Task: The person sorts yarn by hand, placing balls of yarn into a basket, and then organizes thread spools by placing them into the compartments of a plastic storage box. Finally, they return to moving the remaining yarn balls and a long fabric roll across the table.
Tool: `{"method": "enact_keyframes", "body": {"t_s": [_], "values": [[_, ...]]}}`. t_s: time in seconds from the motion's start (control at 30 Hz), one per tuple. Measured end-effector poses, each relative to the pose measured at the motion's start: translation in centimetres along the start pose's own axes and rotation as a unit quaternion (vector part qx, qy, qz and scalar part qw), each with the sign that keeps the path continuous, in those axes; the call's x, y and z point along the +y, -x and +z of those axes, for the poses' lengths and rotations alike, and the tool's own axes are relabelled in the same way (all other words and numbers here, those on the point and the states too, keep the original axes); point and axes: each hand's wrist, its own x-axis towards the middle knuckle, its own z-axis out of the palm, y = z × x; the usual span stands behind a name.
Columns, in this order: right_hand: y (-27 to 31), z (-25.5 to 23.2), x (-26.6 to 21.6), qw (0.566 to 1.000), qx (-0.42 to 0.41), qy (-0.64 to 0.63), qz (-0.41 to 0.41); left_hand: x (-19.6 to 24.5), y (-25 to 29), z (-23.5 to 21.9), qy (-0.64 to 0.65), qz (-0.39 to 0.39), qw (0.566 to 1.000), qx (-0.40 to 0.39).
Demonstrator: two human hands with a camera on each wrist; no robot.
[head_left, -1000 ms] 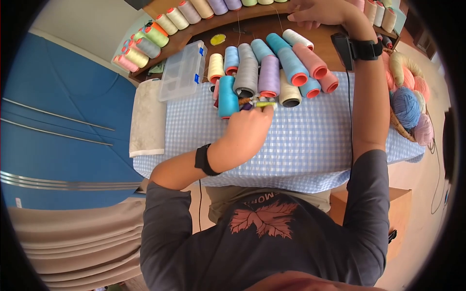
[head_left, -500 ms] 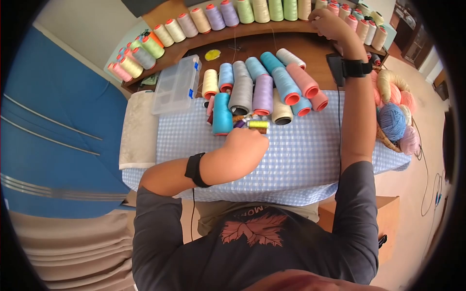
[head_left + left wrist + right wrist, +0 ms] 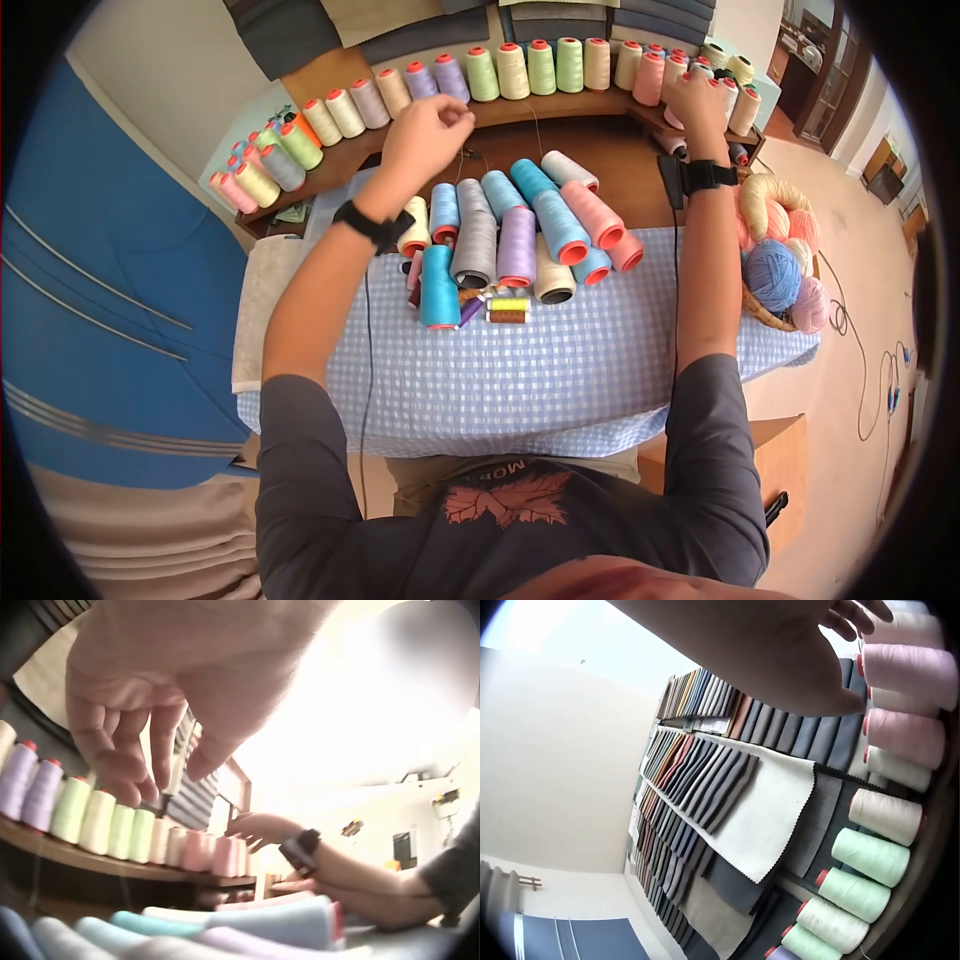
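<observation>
My left hand (image 3: 428, 142) is raised before the back shelf, close to the lilac thread cones (image 3: 451, 78); its fingers hang loosely bent in the left wrist view, with nothing between them. Over the right end of the shelf, my right hand (image 3: 697, 100) reaches in among pink thread cones (image 3: 649, 78). Its spread fingers are right by a pink cone (image 3: 907, 667) in the right wrist view. A pile of large thread cones, with a purple cone (image 3: 516, 245) and a teal cone (image 3: 439, 288), lies on the table. Before it are small yellow (image 3: 508, 304) and brown (image 3: 507, 317) spools.
The curved shelf (image 3: 560, 104) holds a long row of upright cones, with fabric swatches (image 3: 765, 825) behind. A clear plastic box (image 3: 328, 205) is partly hidden behind my left forearm. At the right stands a basket of yarn balls (image 3: 772, 275). Cables run from both wrists.
My left hand has left the small spools and risen to the back shelf. The right hand has moved right and down onto the pink cones. The head view has tilted upward.
</observation>
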Motion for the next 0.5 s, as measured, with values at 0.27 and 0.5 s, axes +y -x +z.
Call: {"method": "enact_keyframes", "body": {"t_s": [0.27,0.5], "values": [[-0.4,-0.6,0.6,0.999,-0.021,0.023,0.023,-8.3,-8.1,2.1,-0.234,0.102,0.961,0.102],[0.2,-2.3,-1.0,0.999,-0.029,0.006,0.027,-8.5,-9.1,3.4,-0.325,0.077,0.936,0.11]]}}
